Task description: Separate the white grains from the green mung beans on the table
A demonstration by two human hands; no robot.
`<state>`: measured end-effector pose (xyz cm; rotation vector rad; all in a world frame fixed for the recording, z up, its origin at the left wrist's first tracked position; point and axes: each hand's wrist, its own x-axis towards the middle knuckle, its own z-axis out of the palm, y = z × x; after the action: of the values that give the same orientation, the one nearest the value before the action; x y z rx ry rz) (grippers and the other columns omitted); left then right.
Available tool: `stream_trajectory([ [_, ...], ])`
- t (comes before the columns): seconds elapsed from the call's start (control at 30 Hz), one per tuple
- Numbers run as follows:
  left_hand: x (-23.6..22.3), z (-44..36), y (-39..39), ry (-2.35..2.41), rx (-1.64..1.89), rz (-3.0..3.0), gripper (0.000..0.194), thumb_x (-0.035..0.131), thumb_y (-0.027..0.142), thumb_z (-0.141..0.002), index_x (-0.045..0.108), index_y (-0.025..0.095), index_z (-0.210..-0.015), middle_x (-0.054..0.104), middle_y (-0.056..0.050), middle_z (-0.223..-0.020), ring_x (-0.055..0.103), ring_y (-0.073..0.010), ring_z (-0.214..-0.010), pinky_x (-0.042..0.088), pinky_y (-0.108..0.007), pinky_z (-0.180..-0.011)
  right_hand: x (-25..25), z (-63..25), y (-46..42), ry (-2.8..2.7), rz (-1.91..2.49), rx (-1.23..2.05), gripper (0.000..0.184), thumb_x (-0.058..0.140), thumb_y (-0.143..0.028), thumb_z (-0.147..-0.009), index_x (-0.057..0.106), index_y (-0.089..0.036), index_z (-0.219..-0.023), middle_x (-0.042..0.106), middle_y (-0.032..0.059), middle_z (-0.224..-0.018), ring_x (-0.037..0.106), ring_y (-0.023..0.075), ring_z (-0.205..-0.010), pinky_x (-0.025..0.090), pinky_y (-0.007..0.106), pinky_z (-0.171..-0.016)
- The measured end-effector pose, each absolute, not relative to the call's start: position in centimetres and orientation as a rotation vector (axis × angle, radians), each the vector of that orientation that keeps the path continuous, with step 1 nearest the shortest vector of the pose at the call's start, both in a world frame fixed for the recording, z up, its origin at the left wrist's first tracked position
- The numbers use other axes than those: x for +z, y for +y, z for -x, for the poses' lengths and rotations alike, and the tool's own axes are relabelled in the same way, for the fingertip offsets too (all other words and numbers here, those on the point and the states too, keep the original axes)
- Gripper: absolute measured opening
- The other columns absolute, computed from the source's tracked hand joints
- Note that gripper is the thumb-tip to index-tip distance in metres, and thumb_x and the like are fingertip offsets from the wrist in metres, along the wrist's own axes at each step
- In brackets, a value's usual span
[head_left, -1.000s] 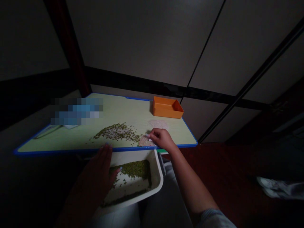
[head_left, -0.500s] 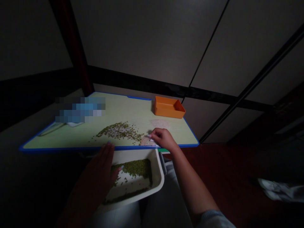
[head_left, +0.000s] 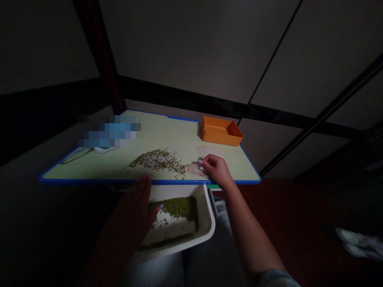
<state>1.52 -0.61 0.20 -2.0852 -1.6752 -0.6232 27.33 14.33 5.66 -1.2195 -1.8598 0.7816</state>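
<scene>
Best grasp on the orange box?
Pinch the near wall of the orange box at its rim, probably from above, fingers outside, thumb inside: it sits upright, open-topped, with thin walls. The right hand is nearer than the left.

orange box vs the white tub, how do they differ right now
The orange box sits on the table; the white tub is below its near edge. The white tub holds green grains, while none show in the orange box. The orange box has sharper corners than the white tub. Both are open-topped.

Blue-edged table (head_left: 161, 131) bears green grains (head_left: 163, 159), orange box (head_left: 222, 138).
</scene>
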Motion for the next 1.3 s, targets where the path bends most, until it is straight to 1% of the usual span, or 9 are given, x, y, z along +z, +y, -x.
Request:
stream_trajectory([
  [0.13, 0.0, -1.5, -0.6, -1.697, -0.608, 2.09, 0.079, 0.031, 0.055, -0.09, 0.009, 0.009, -0.151, 0.034, -0.02, -0.154, 0.034, -0.0319, -0.142, 0.035, -0.048, -0.112, 6.3, -26.9, 14.4, -1.96, 1.28, 0.608, 0.024, 0.059, -0.04, -0.084, 0.059, -0.019, -0.072, 0.058, -0.0016, -0.059, 0.048, 0.012, -0.054, 0.029, 0.022, -0.052],
  [0.27, 0.1, -1.4, -0.6, -1.671, -0.621, 2.09, 0.079, 0.028, 0.056, -0.09, 0.009, 0.009, -0.151, 0.036, -0.021, -0.153, 0.038, -0.0327, -0.14, 0.038, -0.048, -0.109, 6.9, -26.2, 14.6, -2.038, 1.318, 0.468, 0.02, 0.059, -0.035, -0.086, 0.062, -0.019, -0.075, 0.061, -0.001, -0.061, 0.049, 0.012, -0.056, 0.029, 0.022, -0.054],
  [0.4, 0.1, -1.4, -0.3, -1.62, -0.635, 2.061, 0.078, 0.028, 0.055, -0.09, 0.011, 0.007, -0.15, 0.04, -0.023, -0.15, 0.042, -0.0336, -0.137, 0.04, -0.047, -0.106, 6.6, -26.2, 14.7, -2.018, 1.276, 0.576, 0.023, 0.058, -0.038, -0.086, 0.061, -0.019, -0.075, 0.062, -0.0012, -0.062, 0.05, 0.0118, -0.056, 0.031, 0.022, -0.054],
  [0.53, 0.0, -1.5, -0.3, -1.619, -0.637, 2.046, 0.079, 0.027, 0.056, -0.09, 0.011, 0.008, -0.15, 0.043, -0.023, -0.148, 0.042, -0.033, -0.137, 0.04, -0.047, -0.106, 6.1, -26.6, 14.6, -1.981, 1.215, 0.71, 0.027, 0.058, -0.043, -0.085, 0.058, -0.019, -0.073, 0.058, -0.0026, -0.058, 0.048, 0.0113, -0.052, 0.031, 0.021, -0.051],
  [0.73, 0.0, -1.5, -0.5, -1.642, -0.61, 2.067, 0.078, 0.027, 0.055, -0.09, 0.011, 0.007, -0.15, 0.038, -0.022, -0.152, 0.038, -0.0324, -0.14, 0.039, -0.047, -0.107, 5.7, -27.2, 14.7, -1.956, 1.144, 0.8, 0.029, 0.061, -0.046, -0.082, 0.06, -0.019, -0.073, 0.056, -0.0029, -0.057, 0.047, 0.0111, -0.052, 0.032, 0.021, -0.05],
  [0.9, 0.0, -1.3, -0.5, -1.643, -0.6, 2.077, 0.079, 0.029, 0.056, -0.089, 0.016, 0.006, -0.149, 0.039, -0.022, -0.15, 0.039, -0.0328, -0.139, 0.038, -0.047, -0.109, 5.7, -27.2, 14.7, -1.892, 1.168, 0.831, 0.029, 0.06, -0.046, -0.081, 0.057, -0.019, -0.07, 0.055, -0.003, -0.055, 0.046, 0.0108, -0.05, 0.032, 0.021, -0.048],
  [1.13, 0.1, -1.3, -0.5, -1.636, -0.603, 2.07, 0.077, 0.029, 0.053, -0.09, 0.013, 0.006, -0.15, 0.039, -0.023, -0.15, 0.04, -0.0336, -0.139, 0.04, -0.047, -0.108, 5.9, -27.2, 14.3, -1.923, 1.154, 0.827, 0.028, 0.06, -0.044, -0.081, 0.057, -0.019, -0.071, 0.056, -0.0025, -0.057, 0.047, 0.0109, -0.052, 0.032, 0.021, -0.049],
  [1.3, 0.0, -1.3, -0.5, -1.655, -0.595, 2.077, 0.079, 0.028, 0.056, -0.09, 0.012, 0.007, -0.15, 0.038, -0.022, -0.151, 0.039, -0.0334, -0.139, 0.04, -0.048, -0.108, 6.0, -27.1, 14.1, -1.968, 1.151, 0.779, 0.028, 0.06, -0.045, -0.082, 0.059, -0.018, -0.073, 0.057, -0.0022, -0.057, 0.048, 0.0111, -0.053, 0.032, 0.021, -0.051],
])
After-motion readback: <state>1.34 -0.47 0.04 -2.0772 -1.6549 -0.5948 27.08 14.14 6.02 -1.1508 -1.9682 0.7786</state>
